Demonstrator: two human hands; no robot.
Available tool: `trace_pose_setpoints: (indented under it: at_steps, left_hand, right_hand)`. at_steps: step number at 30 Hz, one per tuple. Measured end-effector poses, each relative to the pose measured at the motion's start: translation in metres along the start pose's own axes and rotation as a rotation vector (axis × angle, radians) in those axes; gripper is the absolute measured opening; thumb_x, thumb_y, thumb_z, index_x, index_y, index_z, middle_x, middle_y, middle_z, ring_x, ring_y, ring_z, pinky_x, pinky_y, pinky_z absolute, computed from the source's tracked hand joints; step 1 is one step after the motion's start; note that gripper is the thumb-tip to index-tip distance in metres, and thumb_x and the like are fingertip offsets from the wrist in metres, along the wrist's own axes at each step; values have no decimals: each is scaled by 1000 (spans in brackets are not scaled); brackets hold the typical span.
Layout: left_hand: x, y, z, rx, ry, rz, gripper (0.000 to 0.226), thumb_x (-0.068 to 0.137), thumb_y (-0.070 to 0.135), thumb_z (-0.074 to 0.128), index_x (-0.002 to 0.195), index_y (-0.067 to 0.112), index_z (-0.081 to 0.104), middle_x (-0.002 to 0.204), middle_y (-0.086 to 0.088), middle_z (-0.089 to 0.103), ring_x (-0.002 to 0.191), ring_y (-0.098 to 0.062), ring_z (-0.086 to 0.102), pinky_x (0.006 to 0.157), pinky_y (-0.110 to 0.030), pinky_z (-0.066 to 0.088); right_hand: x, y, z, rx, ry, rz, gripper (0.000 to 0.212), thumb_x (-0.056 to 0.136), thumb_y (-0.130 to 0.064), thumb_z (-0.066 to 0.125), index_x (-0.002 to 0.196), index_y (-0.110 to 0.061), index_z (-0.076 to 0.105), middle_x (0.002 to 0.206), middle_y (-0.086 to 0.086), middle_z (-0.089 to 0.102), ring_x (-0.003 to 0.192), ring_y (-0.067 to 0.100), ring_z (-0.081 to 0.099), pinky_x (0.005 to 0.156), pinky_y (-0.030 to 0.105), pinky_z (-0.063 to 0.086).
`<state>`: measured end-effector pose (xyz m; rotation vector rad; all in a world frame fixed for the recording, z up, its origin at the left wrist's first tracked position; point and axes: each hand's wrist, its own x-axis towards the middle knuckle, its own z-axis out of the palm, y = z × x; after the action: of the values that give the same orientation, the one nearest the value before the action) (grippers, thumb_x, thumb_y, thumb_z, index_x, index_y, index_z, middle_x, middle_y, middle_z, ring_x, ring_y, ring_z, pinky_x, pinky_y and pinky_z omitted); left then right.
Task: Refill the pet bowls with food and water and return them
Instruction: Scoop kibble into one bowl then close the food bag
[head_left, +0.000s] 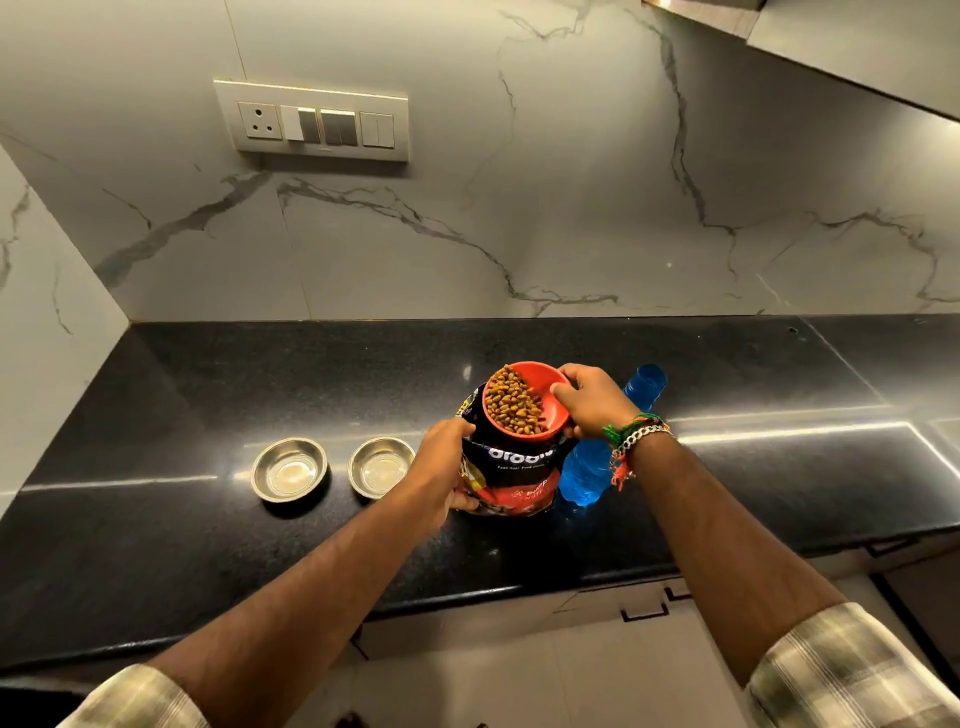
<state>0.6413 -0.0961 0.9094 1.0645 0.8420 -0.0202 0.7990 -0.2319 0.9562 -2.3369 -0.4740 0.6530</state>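
Observation:
Two small steel pet bowls stand side by side on the black counter, the left bowl (289, 476) and the right bowl (381, 466); both look empty. To their right stands a black and red pet food bag (511, 480). My left hand (441, 470) grips the bag's left side. My right hand (592, 400) pinches the rim of a tilted red scoop bowl (545, 387) heaped with brown kibble, just above the bag's mouth. A blue water bottle (587, 467) stands right behind the bag, partly hidden by my right wrist.
The black granite counter (779, 467) runs wide to the right and left, with a marble wall behind. A switch panel (311, 120) sits on the wall above. Cabinet fronts with dark handles (644, 613) lie below the counter's front edge.

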Motion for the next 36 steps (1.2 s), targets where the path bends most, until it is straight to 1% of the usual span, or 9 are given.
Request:
trace_pose_setpoints:
  at_steps: [3,8,14,22,25,28,32,34,36]
  left_hand:
    - [-2,0,-1,-19,-15,2,41,100,29,47,138,17,51,136,-10,58,117,-45,63,72,-49,58]
    - [-6,0,-3,-17,-15,25,35,101,30,47,133,16,54,137,-12,58,123,-48,61,96,-67,53]
    - [-7,-5,-10,-21,-11,52,26,101,29,48,123,19,59,124,-9,62,116,-40,64,99,-67,52]
    - [7,-11,-44,-27,48,141,22,103,22,47,116,24,65,118,-8,68,106,-23,65,88,-42,55]
    - [23,-8,-97,78,293,322,20,98,11,55,108,22,67,105,-6,73,101,-25,70,75,-31,53]
    - [31,-12,-166,278,556,475,42,86,9,71,126,18,61,107,-1,64,97,-18,62,74,-15,47]
    - [55,-42,-257,501,686,404,89,66,17,87,145,18,47,127,1,48,112,-17,53,100,-32,46]
    - [69,-58,-283,404,646,311,86,69,14,87,145,12,48,127,-8,52,105,-29,63,97,-42,54]
    - [79,-66,-297,261,640,239,66,77,12,80,137,4,55,116,-13,60,100,-39,69,89,-49,60]
  right_hand:
    - [-1,-1,-3,83,-10,-5,22,109,-23,45,121,-15,61,79,5,63,54,13,57,38,17,43]
    - [-2,-1,-8,152,-44,-19,23,110,-24,45,121,-15,62,77,7,62,48,10,55,37,17,41]
    - [-7,4,-6,154,-116,-33,23,110,-26,44,123,-16,60,72,6,64,41,7,54,37,18,41]
    - [-12,-53,1,250,-148,-144,19,109,-23,46,117,-15,62,59,3,60,37,6,50,35,15,37]
    - [-5,-89,30,292,-206,-153,18,109,-23,47,115,-15,63,62,4,62,38,7,52,34,15,38]
    - [3,-119,72,318,-283,-125,18,109,-24,48,114,-15,62,66,6,62,40,7,52,34,15,38]
    - [20,-139,150,345,-315,-64,16,110,-23,47,110,-15,62,60,2,60,36,7,50,33,15,36]
    - [29,-136,190,382,-290,-22,13,109,-19,47,109,-14,59,60,5,56,32,7,48,30,15,33]
    - [35,-127,224,419,-268,43,11,109,-17,47,109,-14,56,63,9,54,30,9,47,29,14,32]
